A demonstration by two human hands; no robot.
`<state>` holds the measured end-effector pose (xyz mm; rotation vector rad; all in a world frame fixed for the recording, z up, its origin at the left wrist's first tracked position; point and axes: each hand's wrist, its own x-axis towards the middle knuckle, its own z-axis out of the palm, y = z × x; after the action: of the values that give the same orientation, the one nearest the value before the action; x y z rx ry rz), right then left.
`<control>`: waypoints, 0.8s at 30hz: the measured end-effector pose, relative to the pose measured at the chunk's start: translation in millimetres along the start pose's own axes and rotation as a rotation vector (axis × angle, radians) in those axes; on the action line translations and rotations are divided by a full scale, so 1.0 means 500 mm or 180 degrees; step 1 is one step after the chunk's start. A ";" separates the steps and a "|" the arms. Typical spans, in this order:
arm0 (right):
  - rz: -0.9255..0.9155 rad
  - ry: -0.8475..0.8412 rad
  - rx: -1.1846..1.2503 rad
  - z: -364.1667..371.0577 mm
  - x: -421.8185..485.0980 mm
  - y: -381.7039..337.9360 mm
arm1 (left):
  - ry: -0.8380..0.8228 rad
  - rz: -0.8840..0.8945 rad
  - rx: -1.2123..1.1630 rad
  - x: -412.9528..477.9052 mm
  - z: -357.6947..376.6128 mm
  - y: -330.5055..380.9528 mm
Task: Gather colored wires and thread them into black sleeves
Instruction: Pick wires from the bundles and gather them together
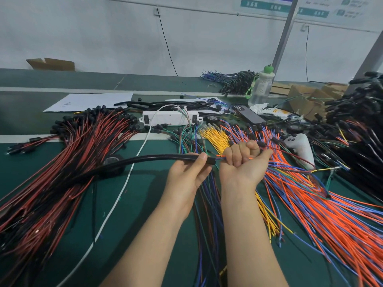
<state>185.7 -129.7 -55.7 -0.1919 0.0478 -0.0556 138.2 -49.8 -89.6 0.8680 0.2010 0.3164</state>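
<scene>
My left hand (189,172) pinches the open end of a long black sleeve (145,159), which arcs away to the left over the green table. Just to its right, my right hand (242,162) grips a small bundle of colored wires (290,160), palm up. The bundle's tips meet the sleeve mouth between the two hands. The wires' far ends trail off to the right, over the orange pile. Loose orange and blue wires (310,204) lie to the right, yellow wires (215,137) lie behind my hands, and dark mixed wires (207,214) run under my wrists.
A big heap of red and black wires (62,162) covers the left. A white box (170,118), a white cable (116,204), a white controller (300,146), a bottle (261,88) and a black wire heap (356,112) crowd the back and right.
</scene>
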 end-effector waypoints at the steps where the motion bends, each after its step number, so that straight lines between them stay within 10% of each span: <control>1: -0.0005 0.0018 0.0011 0.000 -0.001 0.001 | 0.0000 -0.0057 -0.0027 0.000 0.000 0.000; 14: 0.0016 0.0039 -0.0120 0.004 -0.012 0.016 | 0.0329 -0.0022 -0.0893 -0.006 0.017 -0.001; 24: 0.0015 -0.0020 -0.0046 0.005 -0.011 0.015 | 0.0027 0.0555 0.0300 -0.011 0.016 -0.005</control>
<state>180.6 -121.4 -54.7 -0.2063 0.0425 -0.0501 135.9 -59.2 -86.1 0.9800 0.1493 0.4764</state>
